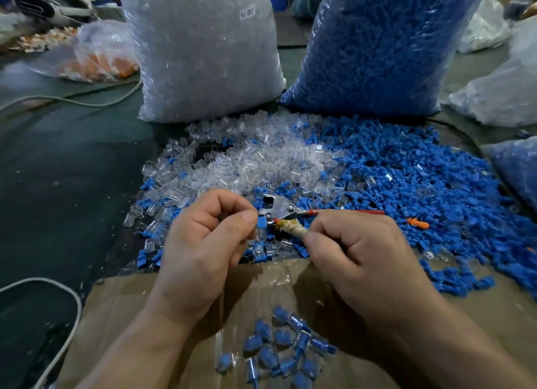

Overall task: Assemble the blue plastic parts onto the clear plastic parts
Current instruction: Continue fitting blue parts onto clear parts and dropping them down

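Dark green work surface (72, 170) in a cluttered workroom. Two big sacks stand at the back: clear-parts sack (203, 48) on the left w/ a small white label, blue-parts sack (377, 45) just beside it on the right. In front of them, loose clear parts (255, 162) & loose blue parts (406, 185) lie spread out, mixed where they meet. Far left is a bag of orange pieces (98, 60). A pale cable (32, 279) curves along the left edge, and more plastic bags sit at far right. At the near edge a cardboard flap (145, 310) carries a small cluster of assembled pieces (282, 348), blue inside clear. Left hand (209, 243): fingers curled tight, thumb & forefinger pinching one blue part (261, 222); can't tell if a clear part is in there too. Right hand (357, 255): closed round the cloth-wrapped handle (293, 229) of metal pliers (283, 210), whose other handle is red. The plier head sits just beside the pinched blue part; touching or not, can't tell. Both hands are over the near rim of the loose pile.
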{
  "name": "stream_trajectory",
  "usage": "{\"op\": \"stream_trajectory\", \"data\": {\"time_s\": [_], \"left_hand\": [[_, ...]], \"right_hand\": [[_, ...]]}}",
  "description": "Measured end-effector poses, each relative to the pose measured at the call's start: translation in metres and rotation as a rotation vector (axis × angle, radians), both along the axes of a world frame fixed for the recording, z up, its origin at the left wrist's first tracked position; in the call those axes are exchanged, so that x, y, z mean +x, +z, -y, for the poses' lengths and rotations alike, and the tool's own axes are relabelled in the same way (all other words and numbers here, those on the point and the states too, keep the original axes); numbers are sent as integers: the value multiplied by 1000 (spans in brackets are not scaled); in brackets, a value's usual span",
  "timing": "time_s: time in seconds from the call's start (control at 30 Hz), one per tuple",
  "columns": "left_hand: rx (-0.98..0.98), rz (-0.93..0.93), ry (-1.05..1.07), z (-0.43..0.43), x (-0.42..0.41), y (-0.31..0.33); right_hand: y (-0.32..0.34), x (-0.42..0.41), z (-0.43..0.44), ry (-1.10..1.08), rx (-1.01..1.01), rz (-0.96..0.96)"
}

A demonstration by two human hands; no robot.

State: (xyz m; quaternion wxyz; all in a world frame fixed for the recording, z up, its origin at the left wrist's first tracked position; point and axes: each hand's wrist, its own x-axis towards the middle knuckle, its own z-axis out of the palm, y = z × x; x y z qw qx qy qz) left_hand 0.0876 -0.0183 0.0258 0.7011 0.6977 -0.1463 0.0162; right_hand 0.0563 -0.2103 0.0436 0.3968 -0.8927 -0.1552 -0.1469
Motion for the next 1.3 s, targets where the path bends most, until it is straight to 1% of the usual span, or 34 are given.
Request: {"op": "stream_trajectory", "data": {"time_s": [0.2, 0.33, 0.47, 0.63, 0.77, 0.9, 1.13, 1.2, 1.27, 1.3], "left_hand": [[-26, -5, 5, -1, -1, 3], [-35, 3, -14, -1, 0, 2], [-59, 9, -4, -1, -2, 3], [-89, -10, 3, -2, 0, 1], [-71, -9, -4, -5, 1, 1], [-122, -46, 13, -6, -1, 2], [-38, -8, 13, -5, 0, 1], [-32, -47, -4, -6, -1, 0], [-26, -159, -64, -11, -3, 1], [12, -233, -130, -15, -5, 3]], "right_hand": [[2, 0, 1, -20, 4, -57], [0, 3, 1, -22, -40, 4], [1, 3, 1, -27, -75, 11], [-1, 6, 5, -52, -82, 38], [-1, 7, 5, -43, -91, 61], [1, 6, 2, -23, -89, 52], [0, 4, 4, -66, -77, 73], [0, 4, 5, -91, -61, 73], [0, 4, 5, -94, -60, 70], [0, 4, 5, -88, -77, 64]]}}
